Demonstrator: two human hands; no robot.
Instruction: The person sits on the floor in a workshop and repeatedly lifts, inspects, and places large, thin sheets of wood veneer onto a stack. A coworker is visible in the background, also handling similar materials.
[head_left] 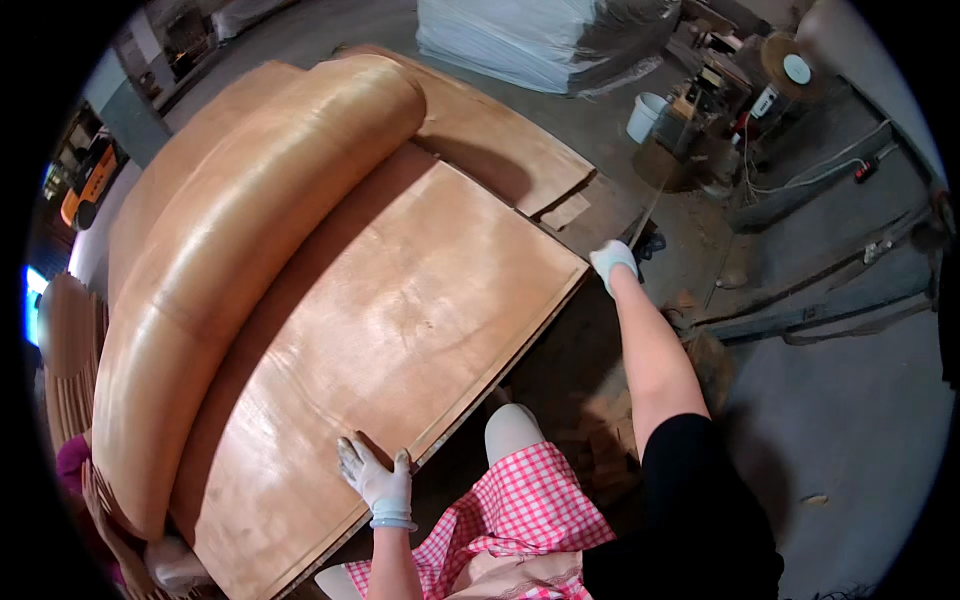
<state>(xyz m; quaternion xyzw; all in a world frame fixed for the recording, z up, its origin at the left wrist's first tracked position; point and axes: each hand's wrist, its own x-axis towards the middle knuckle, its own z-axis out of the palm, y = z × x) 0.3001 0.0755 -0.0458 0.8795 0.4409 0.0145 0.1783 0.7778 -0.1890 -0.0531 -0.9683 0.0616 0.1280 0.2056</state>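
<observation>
A wide, smooth wood veneer sheet lies in front of me on a stack of sheets. Its far part is folded back in a large curl running from lower left to upper middle. My left hand, in a pale glove with dirty fingertips, rests on the sheet by the near edge, fingers spread and palm down. At the sheet's right corner is my right hand, gloved too, with its fingers drawn in. A small dark object shows beside it; what the fingers hold, if anything, is hidden.
A co-worker's magenta sleeve shows at the left edge, beside the curl. Plastic-wrapped goods stand at the back. To the right are a white bucket, machinery with cables, and a metal frame on the floor. An orange vehicle stands far left.
</observation>
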